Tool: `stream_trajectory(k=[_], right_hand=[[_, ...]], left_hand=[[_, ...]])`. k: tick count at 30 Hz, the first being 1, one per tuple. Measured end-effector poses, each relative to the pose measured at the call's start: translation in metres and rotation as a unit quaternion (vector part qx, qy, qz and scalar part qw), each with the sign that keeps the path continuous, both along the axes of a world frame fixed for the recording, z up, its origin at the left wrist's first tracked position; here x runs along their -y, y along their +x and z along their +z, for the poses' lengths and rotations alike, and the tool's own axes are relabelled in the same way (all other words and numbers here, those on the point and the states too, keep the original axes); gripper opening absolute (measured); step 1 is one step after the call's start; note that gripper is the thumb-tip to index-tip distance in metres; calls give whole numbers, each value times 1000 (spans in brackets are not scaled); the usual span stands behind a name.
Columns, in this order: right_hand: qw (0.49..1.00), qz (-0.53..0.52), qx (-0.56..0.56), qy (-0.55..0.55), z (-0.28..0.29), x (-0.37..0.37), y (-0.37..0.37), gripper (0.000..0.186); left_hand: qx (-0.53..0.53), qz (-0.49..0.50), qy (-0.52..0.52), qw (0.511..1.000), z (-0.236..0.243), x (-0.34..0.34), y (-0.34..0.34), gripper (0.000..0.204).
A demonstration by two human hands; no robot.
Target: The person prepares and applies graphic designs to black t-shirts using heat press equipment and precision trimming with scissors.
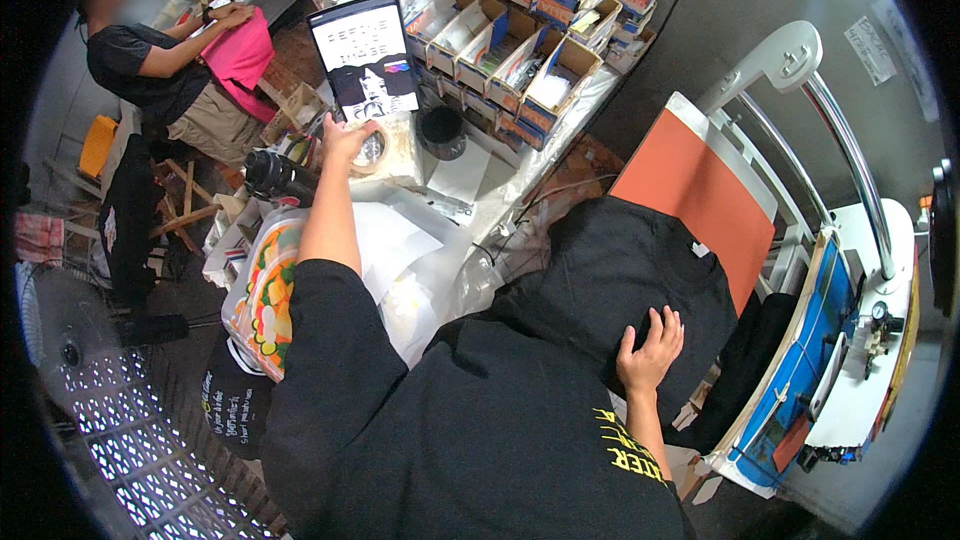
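Observation:
My left hand [347, 143] reaches forward to the lower left corner of a tablet [367, 60], its thumb and fingers on the bottom edge. The lit screen shows a black-and-white design. A roll of tape [370, 152] sits just below the tablet, on a pale stack. To the right, a black T-shirt [640, 275] is spread partly over the orange pad [690, 190] of a heat press [880, 290]. My right hand [652, 350] rests on that shirt, palm down with fingers spread.
Rows of cardboard bins [500, 45] line the far side. A black cup [442, 132] and a dark bottle [280, 177] stand near the tablet. A fan [75, 325] and plastic basket [150, 450] are at left. A co-worker [150, 60] handles pink cloth [240, 55].

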State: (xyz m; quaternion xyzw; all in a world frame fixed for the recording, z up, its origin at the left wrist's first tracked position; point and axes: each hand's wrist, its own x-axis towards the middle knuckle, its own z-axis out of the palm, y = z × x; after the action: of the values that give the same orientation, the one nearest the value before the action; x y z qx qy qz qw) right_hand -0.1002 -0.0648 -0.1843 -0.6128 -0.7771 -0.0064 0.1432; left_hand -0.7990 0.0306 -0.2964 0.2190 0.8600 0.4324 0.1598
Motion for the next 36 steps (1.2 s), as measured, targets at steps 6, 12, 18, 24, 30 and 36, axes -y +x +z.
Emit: stream_trajectory(k=[6,12,18,24,30,36], right_hand=[[1000,14,-6,0,-1,-3,-1,50],[1000,12,-7,7,0,-2,0,51],[1000,8,-11,9,1,-2,0,51],[1000,0,-10,-2,3,-2,-1,51],[1000,1,-11,2,2,-2,0,51],[1000,6,-6,9,0,-2,0,51]], left_hand=[[-45,-19,-38,998,37,15,15,119],[-337,-171,-152,913,122,9,124,51],[-455,-294,-169,823,75,2,165,27],[-453,-288,-190,822,75,-1,169,31],[-433,-297,-230,819,85,-10,171,34],[-509,-239,-171,809,83,-13,162,34]])
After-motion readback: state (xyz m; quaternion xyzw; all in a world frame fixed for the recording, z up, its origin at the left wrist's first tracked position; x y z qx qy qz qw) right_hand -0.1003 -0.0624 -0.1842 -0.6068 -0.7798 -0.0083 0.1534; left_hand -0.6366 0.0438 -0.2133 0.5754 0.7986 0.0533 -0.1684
